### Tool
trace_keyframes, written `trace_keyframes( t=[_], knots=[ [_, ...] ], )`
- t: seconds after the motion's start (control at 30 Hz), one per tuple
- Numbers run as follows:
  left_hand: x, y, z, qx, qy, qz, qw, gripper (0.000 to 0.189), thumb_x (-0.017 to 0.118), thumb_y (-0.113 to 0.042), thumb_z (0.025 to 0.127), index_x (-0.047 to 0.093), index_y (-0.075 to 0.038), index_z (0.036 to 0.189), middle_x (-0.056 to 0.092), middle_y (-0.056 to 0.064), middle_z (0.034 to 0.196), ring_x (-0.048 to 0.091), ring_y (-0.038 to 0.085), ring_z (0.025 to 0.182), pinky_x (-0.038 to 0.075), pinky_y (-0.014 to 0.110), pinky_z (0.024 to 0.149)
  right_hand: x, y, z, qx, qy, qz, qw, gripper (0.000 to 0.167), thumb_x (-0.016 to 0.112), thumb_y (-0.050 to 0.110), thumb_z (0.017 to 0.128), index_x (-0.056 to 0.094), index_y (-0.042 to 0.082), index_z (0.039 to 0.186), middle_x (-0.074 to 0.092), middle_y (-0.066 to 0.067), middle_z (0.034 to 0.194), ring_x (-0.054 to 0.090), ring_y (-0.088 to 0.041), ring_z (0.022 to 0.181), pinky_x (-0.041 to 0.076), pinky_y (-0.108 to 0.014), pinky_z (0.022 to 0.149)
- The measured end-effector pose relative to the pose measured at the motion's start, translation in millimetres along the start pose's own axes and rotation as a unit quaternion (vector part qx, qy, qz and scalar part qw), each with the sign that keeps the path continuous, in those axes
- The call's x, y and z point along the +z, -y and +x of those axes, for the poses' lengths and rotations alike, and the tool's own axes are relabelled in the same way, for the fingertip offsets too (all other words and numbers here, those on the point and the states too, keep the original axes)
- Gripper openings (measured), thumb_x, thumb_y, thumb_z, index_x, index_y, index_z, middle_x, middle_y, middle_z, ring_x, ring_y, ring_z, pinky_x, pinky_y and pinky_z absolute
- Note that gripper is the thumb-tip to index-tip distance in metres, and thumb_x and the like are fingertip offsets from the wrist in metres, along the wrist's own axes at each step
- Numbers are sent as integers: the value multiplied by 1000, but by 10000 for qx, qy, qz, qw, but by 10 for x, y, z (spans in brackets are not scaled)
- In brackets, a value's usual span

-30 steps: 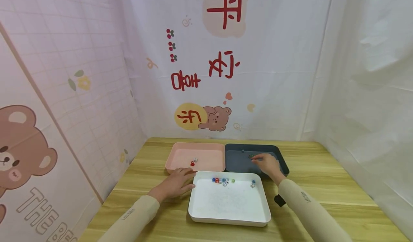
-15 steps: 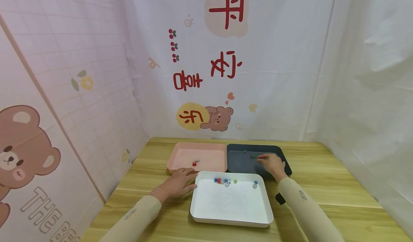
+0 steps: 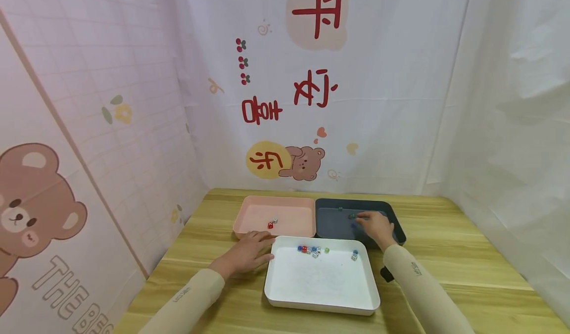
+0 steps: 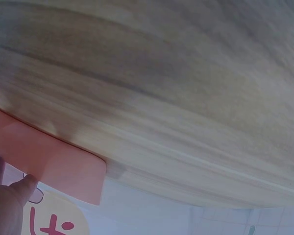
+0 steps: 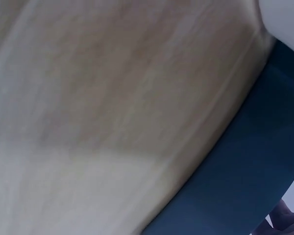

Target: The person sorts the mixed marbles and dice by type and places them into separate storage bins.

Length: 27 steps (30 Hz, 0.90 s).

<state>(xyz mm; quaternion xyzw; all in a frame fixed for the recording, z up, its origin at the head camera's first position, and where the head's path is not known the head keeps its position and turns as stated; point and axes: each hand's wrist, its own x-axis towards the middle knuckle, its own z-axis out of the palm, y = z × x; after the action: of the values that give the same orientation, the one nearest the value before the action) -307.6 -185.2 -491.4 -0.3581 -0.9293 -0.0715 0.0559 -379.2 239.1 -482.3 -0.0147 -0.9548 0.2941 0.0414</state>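
My right hand (image 3: 376,227) reaches over the dark blue tray (image 3: 392,215), fingers bent and thumb near them. Beside the fingertips lie small greenish dice (image 3: 352,216); whether the fingers hold anything, I cannot tell. In the right wrist view, fingers (image 5: 284,218) show past the tray's wall. My left hand (image 3: 245,254) lies with relaxed, spread fingers at the upper left corner of the white tray (image 3: 320,287), near the pink tray (image 3: 307,220). The left wrist view shows its fingers (image 4: 24,188) at the pink rim. Several mixed dice (image 3: 311,250) sit along the white tray's far side.
A red die (image 3: 270,224) and a whitish die (image 3: 275,220) lie in the pink tray. Another small die (image 3: 340,209) sits farther back in the dark tray. A black object (image 3: 386,274) lies below the right forearm on the wooden table (image 3: 463,255). Printed cloth hangs behind.
My right hand has drawn slightly to the right, away from the greenish dice in the dark tray. A blue spot now shows below its fingertips. The left hand stays in place; the head view shifts slightly.
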Motion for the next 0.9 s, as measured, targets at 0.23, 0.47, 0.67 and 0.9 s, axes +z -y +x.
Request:
trace_keyframes(
  t=[0.23, 0.47, 0.67, 0.9],
  knots=[
    [-20, -13, 2, -11, 22, -69, 10000, 57, 49, -46, 103, 51, -8, 145, 45, 15, 148, 42, 33, 134, 28, 52, 113, -20, -75, -23, -37, 16, 23, 10000, 38, 59, 31, 100, 65, 11, 132, 50, -26, 142, 33, -57, 132, 8, -80, 102],
    [-16, -23, -2, -19, 12, -84, 10000, 56, 49, -46, 103, 52, -8, 144, 45, 18, 148, 41, 35, 134, 28, 54, 113, -46, -123, -46, -280, 55, -156, 9995, 45, 60, 34, 100, 60, 9, 138, 49, -28, 141, 35, -59, 130, 12, -81, 101],
    [-6, -14, 0, 8, -18, -108, 9999, 57, 48, -47, 103, 53, -7, 144, 45, 18, 147, 42, 35, 134, 28, 55, 113, -75, -141, -82, -505, 63, -287, 9983, 44, 61, 33, 99, 61, 8, 136, 51, -27, 140, 41, -56, 127, 18, -80, 99],
    [0, -6, 0, -8, -7, -99, 10000, 56, 49, -46, 102, 53, -8, 143, 46, 17, 148, 42, 35, 134, 28, 54, 113, -85, -120, -156, -846, 121, -288, 9959, 44, 63, 33, 98, 63, 8, 135, 54, -24, 138, 44, -51, 128, 24, -76, 99]
  ],
)
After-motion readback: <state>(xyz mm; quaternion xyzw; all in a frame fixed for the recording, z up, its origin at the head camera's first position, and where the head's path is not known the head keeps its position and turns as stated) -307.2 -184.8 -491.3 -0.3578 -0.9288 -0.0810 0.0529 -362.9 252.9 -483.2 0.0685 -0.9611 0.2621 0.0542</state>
